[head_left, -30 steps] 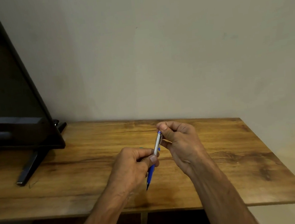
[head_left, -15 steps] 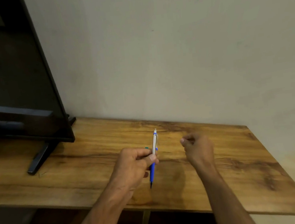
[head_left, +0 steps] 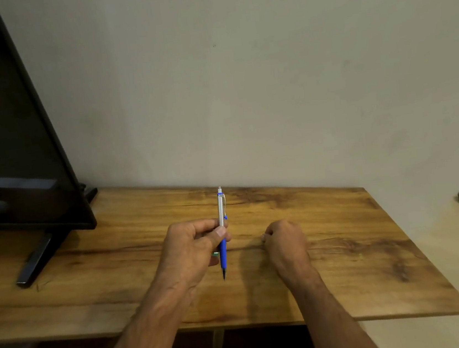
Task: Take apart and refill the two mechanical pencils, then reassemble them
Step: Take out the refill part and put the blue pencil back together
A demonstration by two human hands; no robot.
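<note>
The left hand [head_left: 190,245] has its grip clamped mid-barrel on the blue-and-silver mechanical pencil [head_left: 221,212], tip down above the wooden tabletop [head_left: 345,232]. The right hand [head_left: 284,242], just right of it, is curled; I cannot tell whether its grip holds anything.

No legible text, label, brand, number or sign is found. The mechanical pencil [head_left: 221,218] and the dark screen [head_left: 0,129] show no readable marking.

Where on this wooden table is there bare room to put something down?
Bare wood runs from the right hand to the table's right edge, and from the screen's foot to the left hand. The middle is crowded: the left hand holds the pencil, the right hand close beside it.
</note>
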